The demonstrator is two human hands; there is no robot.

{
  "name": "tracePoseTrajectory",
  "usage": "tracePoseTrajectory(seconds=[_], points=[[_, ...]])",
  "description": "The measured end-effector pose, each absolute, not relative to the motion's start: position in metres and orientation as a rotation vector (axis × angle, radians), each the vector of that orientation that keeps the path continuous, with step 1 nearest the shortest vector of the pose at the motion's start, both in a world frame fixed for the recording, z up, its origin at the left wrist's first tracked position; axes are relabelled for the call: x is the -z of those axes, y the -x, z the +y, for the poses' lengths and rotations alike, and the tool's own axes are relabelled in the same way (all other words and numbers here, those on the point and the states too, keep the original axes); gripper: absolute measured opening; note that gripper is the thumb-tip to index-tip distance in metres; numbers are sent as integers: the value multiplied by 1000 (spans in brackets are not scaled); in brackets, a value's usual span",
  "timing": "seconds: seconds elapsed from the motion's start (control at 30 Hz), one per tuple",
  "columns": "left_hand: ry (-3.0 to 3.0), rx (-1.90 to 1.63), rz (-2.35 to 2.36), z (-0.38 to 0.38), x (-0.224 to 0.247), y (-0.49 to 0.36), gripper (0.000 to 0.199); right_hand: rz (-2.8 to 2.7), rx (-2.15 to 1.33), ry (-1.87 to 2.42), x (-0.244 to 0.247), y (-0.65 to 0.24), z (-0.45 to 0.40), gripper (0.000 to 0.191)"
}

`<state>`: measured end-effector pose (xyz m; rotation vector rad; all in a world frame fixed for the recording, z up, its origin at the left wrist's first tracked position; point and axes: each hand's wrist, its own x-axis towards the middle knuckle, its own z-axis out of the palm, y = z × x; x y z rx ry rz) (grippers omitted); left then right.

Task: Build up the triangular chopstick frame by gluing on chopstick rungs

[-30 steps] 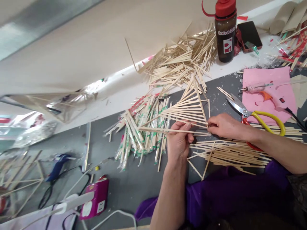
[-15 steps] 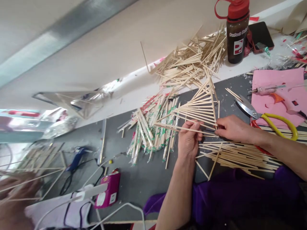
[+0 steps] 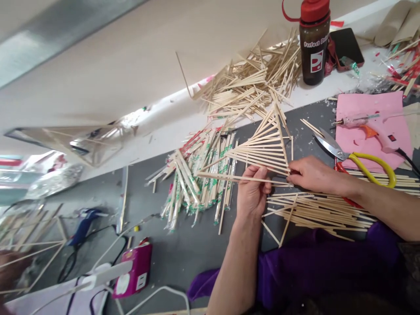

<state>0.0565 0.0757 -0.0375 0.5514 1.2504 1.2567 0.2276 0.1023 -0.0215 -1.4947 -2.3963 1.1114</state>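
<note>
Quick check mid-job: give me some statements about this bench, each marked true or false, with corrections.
1. The left hand holds the stick frame. True.
2. The right hand grips the scissors. False: it pinches a corner of the frame.
3. The pink glue gun lies on a blue tray. False: it lies on a pink sheet.
4. The red-lidded bottle stands upright. True.

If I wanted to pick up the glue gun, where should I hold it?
Probably by its pink handle, coming from the right. The glue gun lies on its side, metal nozzle pointing left, away from your hand; that tip might be hot. Watch the black cord at the handle's end.
</note>
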Motion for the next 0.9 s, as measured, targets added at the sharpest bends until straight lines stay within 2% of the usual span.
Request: tracePoseTrajectory(seconds=[0.23,0.9], points=[[-568,-1249,1286,76,35,-56,35,-2391,-1164,1469,19,-228,104,23],[-575,-1250,1302,75,40,-55,39,-2342,-1308,1452,12,-228,102,19]])
